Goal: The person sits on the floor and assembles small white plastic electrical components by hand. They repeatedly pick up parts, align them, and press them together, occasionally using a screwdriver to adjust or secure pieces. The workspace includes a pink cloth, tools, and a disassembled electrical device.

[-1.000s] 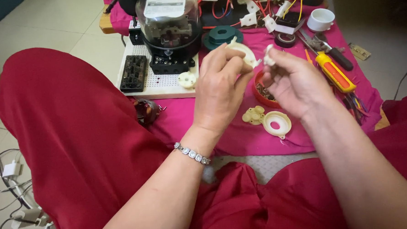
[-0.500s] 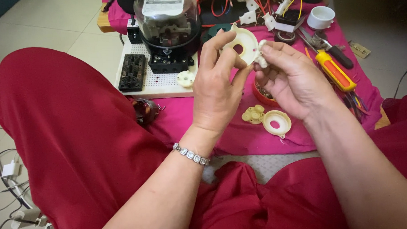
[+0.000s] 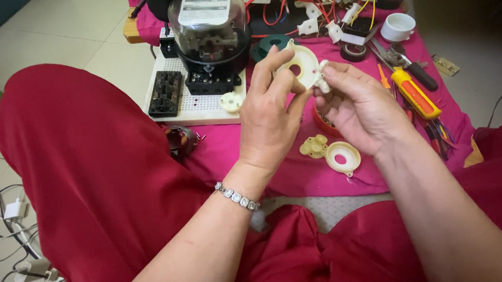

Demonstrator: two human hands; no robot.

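My left hand holds up a round cream plastic disc with a centre hole, pinched at its rim. My right hand grips a small white plastic piece against the disc's right edge. Both hands hover over a pink cloth. Below them on the cloth lie a cream ring-shaped cap and a small cream lobed part.
A glass-domed electric meter stands on a white board with a black terminal block. A yellow-handled screwdriver, pliers, tape roll, white cup and red wires lie at the right. Red trousers cover my knee at left.
The disc has turned from edge-on to face-on in my left hand, and both hands have risen slightly toward the meter. My right hand stays at the disc's edge with the small piece.
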